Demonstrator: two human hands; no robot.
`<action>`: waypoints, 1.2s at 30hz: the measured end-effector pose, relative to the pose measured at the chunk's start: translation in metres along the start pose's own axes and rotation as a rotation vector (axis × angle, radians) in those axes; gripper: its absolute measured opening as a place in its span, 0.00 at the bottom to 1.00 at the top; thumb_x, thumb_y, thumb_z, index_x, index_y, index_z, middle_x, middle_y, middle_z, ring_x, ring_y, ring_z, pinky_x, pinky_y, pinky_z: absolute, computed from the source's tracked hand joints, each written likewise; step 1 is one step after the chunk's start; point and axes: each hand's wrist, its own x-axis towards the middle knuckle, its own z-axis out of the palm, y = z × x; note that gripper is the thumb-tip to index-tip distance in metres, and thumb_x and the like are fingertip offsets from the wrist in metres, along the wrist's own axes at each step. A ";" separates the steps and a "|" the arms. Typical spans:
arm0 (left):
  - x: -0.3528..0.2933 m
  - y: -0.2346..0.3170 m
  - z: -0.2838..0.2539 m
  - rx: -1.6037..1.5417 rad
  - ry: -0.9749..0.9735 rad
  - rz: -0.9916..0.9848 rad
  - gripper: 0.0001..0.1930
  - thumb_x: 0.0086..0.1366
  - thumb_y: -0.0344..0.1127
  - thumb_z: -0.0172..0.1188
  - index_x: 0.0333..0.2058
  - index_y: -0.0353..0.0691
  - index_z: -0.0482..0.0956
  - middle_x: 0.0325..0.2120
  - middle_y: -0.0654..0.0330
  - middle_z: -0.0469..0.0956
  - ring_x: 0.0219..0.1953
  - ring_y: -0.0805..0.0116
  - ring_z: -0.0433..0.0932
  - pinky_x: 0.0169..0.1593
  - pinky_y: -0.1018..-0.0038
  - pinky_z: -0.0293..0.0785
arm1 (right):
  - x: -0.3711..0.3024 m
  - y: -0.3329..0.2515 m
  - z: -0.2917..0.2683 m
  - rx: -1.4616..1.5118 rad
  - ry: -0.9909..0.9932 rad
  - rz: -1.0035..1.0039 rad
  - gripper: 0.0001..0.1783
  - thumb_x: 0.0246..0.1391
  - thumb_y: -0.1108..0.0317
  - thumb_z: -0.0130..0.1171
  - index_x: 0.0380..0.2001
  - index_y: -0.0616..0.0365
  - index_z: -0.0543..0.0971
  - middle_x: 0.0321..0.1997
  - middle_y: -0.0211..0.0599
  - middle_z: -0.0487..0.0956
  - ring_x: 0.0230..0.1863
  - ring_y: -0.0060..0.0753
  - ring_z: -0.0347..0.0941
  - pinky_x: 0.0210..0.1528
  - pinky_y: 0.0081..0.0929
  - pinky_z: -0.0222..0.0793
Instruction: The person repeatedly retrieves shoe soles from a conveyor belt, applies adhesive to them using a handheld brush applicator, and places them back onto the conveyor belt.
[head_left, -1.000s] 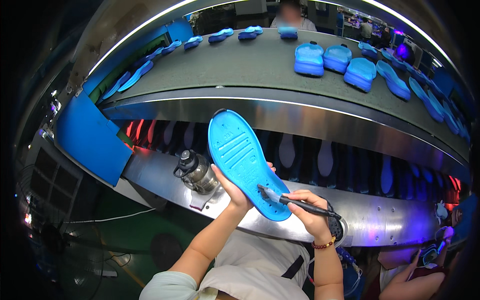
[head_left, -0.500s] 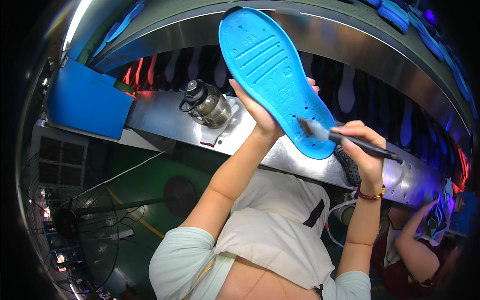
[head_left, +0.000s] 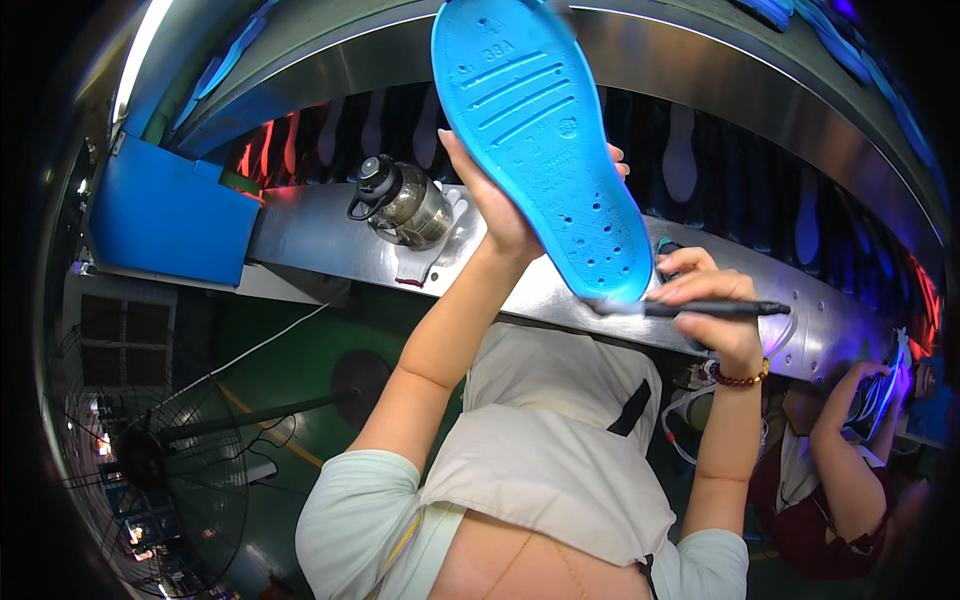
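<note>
My left hand [head_left: 497, 208] is closed around a bright blue shoe sole [head_left: 545, 135] from behind, fingertips showing past its right edge. The sole tilts with its wide end up, partly cut off by the top of the picture; its upper face has ridges, and small holes dot the narrower end. A brush [head_left: 765, 308] with a black handle is gripped in my right hand [head_left: 715, 305]. Its pale head, blurred, lies at the lower rim of the sole; whether the bristles touch it I cannot tell.
A dark jug-like bottle [head_left: 405, 205] and a white glove [head_left: 425, 262] sit on the metal ledge [head_left: 325, 235]. Dark soles pass behind it. At left are a blue box [head_left: 170, 215] and a standing fan [head_left: 140, 458]. A co-worker [head_left: 835, 460] sits at right.
The brush has moved from the holed area down to the lower rim of the sole, its handle now nearly level. The sole has shifted slightly up and left in view.
</note>
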 end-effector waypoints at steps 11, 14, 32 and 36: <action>-0.036 -0.029 -0.016 -0.217 -0.175 -0.265 0.30 0.61 0.48 0.46 0.56 0.34 0.55 0.48 0.49 0.68 0.49 0.60 0.70 0.54 0.65 0.65 | -0.011 -0.014 0.030 0.079 0.124 0.190 0.13 0.40 0.78 0.61 0.34 0.66 0.77 0.37 0.45 0.78 0.39 0.30 0.75 0.41 0.22 0.70; -0.037 -0.011 -0.003 -0.027 -0.078 -0.469 0.29 0.60 0.46 0.47 0.54 0.32 0.59 0.46 0.49 0.70 0.46 0.62 0.72 0.51 0.69 0.68 | -0.004 -0.030 0.004 -0.020 -0.159 0.041 0.13 0.37 0.81 0.60 0.32 0.65 0.78 0.35 0.46 0.79 0.37 0.34 0.77 0.41 0.23 0.71; -0.023 0.010 -0.001 0.309 0.027 -1.097 0.30 0.57 0.51 0.51 0.51 0.32 0.65 0.44 0.49 0.71 0.42 0.64 0.73 0.45 0.71 0.70 | -0.001 -0.044 -0.018 -0.262 -0.262 0.013 0.10 0.40 0.77 0.60 0.32 0.64 0.78 0.37 0.46 0.78 0.41 0.40 0.76 0.43 0.29 0.71; -0.026 0.013 -0.011 0.390 -0.051 -0.971 0.32 0.56 0.51 0.51 0.52 0.32 0.63 0.44 0.48 0.71 0.43 0.63 0.73 0.48 0.71 0.69 | -0.010 -0.036 -0.017 -0.274 -0.279 0.053 0.10 0.40 0.78 0.60 0.31 0.65 0.78 0.36 0.46 0.78 0.41 0.41 0.75 0.45 0.29 0.70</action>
